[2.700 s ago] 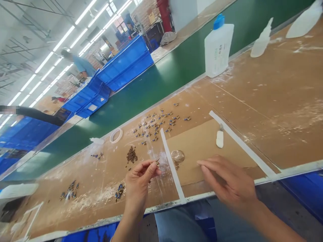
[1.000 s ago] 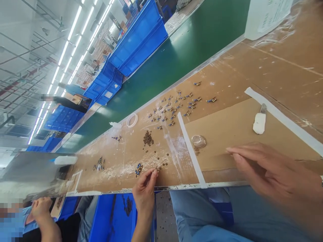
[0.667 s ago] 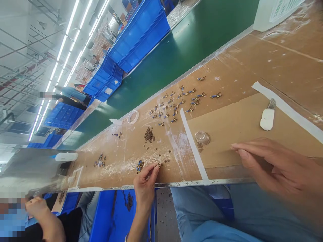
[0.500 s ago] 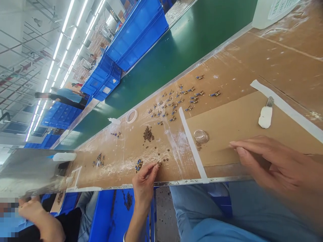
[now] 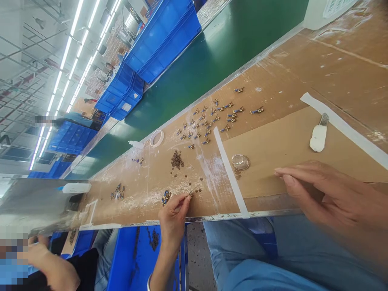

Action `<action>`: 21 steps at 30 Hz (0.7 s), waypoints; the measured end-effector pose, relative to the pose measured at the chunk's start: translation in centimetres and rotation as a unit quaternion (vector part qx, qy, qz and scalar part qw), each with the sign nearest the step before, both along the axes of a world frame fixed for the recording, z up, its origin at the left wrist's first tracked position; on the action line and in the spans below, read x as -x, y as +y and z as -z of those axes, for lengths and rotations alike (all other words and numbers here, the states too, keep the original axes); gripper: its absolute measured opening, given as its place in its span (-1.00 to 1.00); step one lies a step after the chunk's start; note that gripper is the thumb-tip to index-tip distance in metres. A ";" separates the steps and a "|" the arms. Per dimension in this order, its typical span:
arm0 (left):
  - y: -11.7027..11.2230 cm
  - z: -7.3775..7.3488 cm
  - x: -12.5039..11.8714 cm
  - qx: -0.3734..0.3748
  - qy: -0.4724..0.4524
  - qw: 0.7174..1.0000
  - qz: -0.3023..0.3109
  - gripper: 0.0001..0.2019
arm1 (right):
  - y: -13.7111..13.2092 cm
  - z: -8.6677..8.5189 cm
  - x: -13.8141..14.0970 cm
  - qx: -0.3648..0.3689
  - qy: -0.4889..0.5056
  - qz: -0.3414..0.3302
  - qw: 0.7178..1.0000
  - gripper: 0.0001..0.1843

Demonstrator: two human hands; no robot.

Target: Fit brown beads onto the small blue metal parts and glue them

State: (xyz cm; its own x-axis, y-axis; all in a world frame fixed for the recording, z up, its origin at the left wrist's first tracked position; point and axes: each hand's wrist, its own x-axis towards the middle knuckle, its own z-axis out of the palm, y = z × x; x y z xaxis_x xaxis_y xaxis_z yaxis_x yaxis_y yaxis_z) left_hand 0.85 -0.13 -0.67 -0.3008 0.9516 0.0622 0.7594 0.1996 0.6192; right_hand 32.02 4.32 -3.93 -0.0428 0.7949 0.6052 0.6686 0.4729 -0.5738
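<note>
Our right hand (image 5: 327, 198) runs off at four o'clock; the brown bits (image 5: 177, 160) are too small to identify.

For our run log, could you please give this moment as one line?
left hand: pinching small brown piece | right hand: open, flat on cardboard sheet

brown cardboard table (image 5: 303, 72) with white tape strips (image 5: 230, 173), blue-and-gold little pieces (image 5: 212, 119), dark brown beads (image 5: 176, 159), green belt (image 5: 212, 56), blue bins (image 5: 160, 40).

A green conveyor belt (image 5: 212, 60) runs beyond the cardboard-covered tabletop (image 5: 333, 68). Stacked blue plastic crates (image 5: 160, 40) stand past it. A white tape ring (image 5: 156, 138) lies near a clear round dish (image 5: 240, 162).
</note>
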 end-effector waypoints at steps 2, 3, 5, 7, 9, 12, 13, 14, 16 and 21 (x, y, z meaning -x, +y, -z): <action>0.1 0.0 0.0 -0.002 0.018 1.000 0.016 -0.87 | 0.0 0.4 0.1 -0.008 0.007 -0.006 1.000 -0.82; 0.1 0.0 0.1 -0.001 0.027 0.999 0.025 -0.86 | 0.0 0.6 0.2 -0.012 0.017 -0.003 1.000 -0.82; 0.2 -0.1 0.1 0.002 0.042 0.998 0.042 -0.86 | -0.1 0.8 0.4 -0.016 0.037 0.011 0.999 -0.83; 0.3 -0.2 0.1 0.005 0.052 0.997 0.055 -0.85 | -0.1 0.8 0.6 -0.020 0.042 0.013 0.999 -0.84; 0.4 -0.2 0.1 0.008 0.055 0.997 0.058 -0.86 | -0.2 0.7 0.6 -0.023 0.030 0.009 0.999 -0.86; 0.2 -0.4 0.2 0.023 0.028 0.999 0.038 -0.86 | -0.4 0.5 0.6 -0.034 0.022 0.030 0.999 -0.88; 0.2 -0.5 0.3 0.027 0.007 0.999 0.021 -0.86 | -0.4 0.5 0.6 -0.037 0.023 0.038 0.998 -0.87; 0.2 -0.7 0.3 0.029 -0.021 0.999 0.002 -0.85 | -0.4 0.5 0.6 -0.039 0.025 0.040 0.998 -0.87; 0.8 -1.2 0.5 0.018 -0.095 0.995 -0.037 -0.80 | -0.4 0.6 0.6 -0.036 0.031 0.026 0.999 -0.86; 6.9 -2.6 1.3 -0.013 -0.218 0.974 -0.054 -0.67 | -0.1 0.6 0.6 -0.069 0.039 -0.002 0.997 -0.86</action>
State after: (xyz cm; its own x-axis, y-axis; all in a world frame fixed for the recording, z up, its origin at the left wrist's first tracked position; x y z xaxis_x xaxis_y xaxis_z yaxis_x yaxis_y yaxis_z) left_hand -0.46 6.75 1.92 -0.4032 0.9124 -0.0699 0.3988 0.2440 0.8840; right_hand 31.40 4.19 -4.55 0.0045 0.7045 0.7097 0.6226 0.5534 -0.5533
